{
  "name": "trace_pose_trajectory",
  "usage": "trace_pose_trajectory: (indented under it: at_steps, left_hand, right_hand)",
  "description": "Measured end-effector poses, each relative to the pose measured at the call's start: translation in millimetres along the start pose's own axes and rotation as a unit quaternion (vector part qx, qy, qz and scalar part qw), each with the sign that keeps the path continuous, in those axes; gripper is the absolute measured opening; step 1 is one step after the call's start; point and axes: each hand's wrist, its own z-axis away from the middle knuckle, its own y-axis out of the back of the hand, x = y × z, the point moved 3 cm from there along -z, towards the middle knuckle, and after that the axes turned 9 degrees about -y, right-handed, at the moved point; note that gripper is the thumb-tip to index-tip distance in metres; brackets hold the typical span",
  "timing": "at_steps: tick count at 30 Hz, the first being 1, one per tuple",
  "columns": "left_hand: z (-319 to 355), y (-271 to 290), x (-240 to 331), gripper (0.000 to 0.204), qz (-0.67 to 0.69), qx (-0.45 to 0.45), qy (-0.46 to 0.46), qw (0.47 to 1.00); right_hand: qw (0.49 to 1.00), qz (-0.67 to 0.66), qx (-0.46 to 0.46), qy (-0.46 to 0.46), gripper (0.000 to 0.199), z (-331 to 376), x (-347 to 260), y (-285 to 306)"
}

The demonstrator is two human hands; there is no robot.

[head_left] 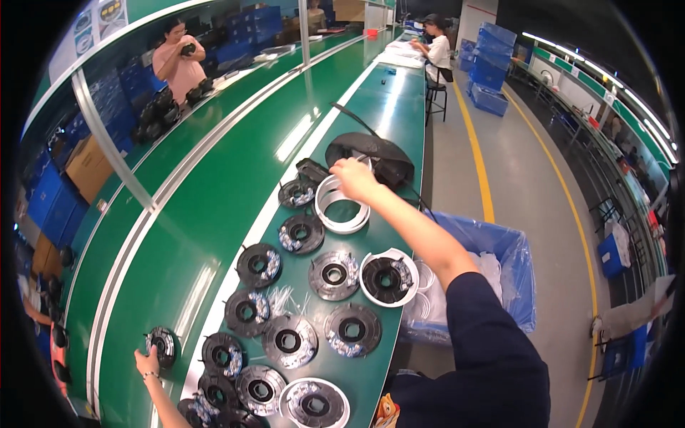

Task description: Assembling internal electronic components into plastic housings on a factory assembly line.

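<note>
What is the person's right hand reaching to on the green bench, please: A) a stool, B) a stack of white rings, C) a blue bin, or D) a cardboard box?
B: the right hand rests on the top edge of the stack of white rings, beside the black discs on the green bench.

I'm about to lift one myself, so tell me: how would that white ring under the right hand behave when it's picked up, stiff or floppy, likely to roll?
The white ring looks thin-walled and hollow, so probably light and slightly flexible. Lying flat on the green bench, it shouldn't roll unless stood on edge. The right hand touches its upper rim; its smooth surface may be slippery.
</note>
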Motion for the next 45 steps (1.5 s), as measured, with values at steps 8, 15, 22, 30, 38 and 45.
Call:
trace_pose_trajectory:
  at_steps: [8, 15, 22, 30, 38, 45]
  left_hand:
    - [-19, -36, -1, 0.051, 0.136, -0.007, 0.023, 0.99]
    - [-1, -16, 39, 0.031, 0.256, 0.119, 0.025, 0.959]
    - [95, 96, 94, 0.022, 0.54, 0.056, 0.028, 0.84]
    - [253, 184, 116, 0.056, 0.705, -0.12, -0.04, 0.698]
    - [396, 161, 55, 0.051, 0.783, 0.036, 0.085, 0.615]
    - [469, 109, 64, 0.036, 0.928, 0.042, 0.243, 0.279]
  right_hand:
    - [0.999, -0.015, 0.02, 0.04, 0.012, -20, -7, -6]
    - [0.999, -0.027, 0.042, 0.022, 0.016, -12, 2, 59]
    - [0.923, -0.37, 0.097, 0.029, 0.016, 71, -107, 173]
    - [0.818, -0.491, -0.272, 0.127, 0.021, 208, -226, 181]
    - [0.563, -0.675, -0.471, 0.072, 0.06, 295, -272, 162]
    - [0.49, -0.68, -0.535, 0.11, 0.069, 315, -302, 157]
